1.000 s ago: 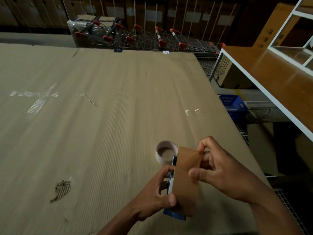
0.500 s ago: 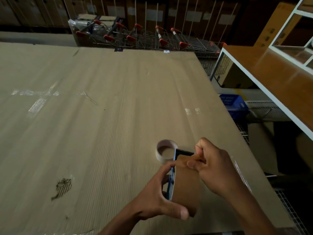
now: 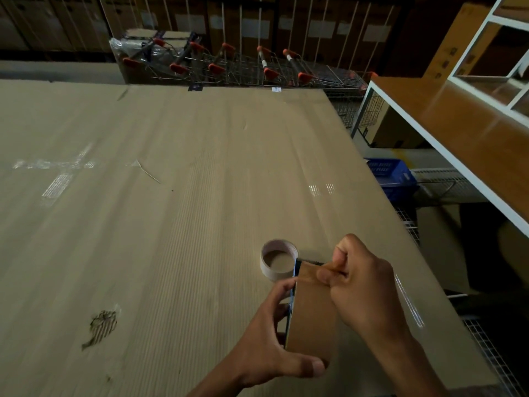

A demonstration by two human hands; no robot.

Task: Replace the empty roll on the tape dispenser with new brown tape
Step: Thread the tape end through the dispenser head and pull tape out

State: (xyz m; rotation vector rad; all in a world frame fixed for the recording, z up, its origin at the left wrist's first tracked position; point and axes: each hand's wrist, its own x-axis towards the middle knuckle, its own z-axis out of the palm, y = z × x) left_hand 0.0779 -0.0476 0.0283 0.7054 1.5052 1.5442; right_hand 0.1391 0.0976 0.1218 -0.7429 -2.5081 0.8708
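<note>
My left hand [image 3: 270, 343] grips the blue tape dispenser [image 3: 293, 293], which carries the new brown tape roll [image 3: 312, 313], seen edge-on above the near right of the cardboard-covered table [image 3: 171, 224]. My thumb lies under the roll. My right hand [image 3: 360, 290] pinches the brown tape's end at the top of the roll, near the dispenser's front. The empty white roll core [image 3: 277, 259] lies flat on the table just beyond the dispenser, touching neither hand.
A torn patch [image 3: 100, 328] and strips of clear tape [image 3: 57, 173] mark the cardboard. Behind the table stand nested shopping carts [image 3: 229, 64]. To the right are a white-framed wooden shelf [image 3: 458, 133], a blue crate [image 3: 392, 173] and wire racks.
My right hand came down onto the top of the roll and closed its fingers on the tape end. My left hand shifted its grip, thumb now under the roll.
</note>
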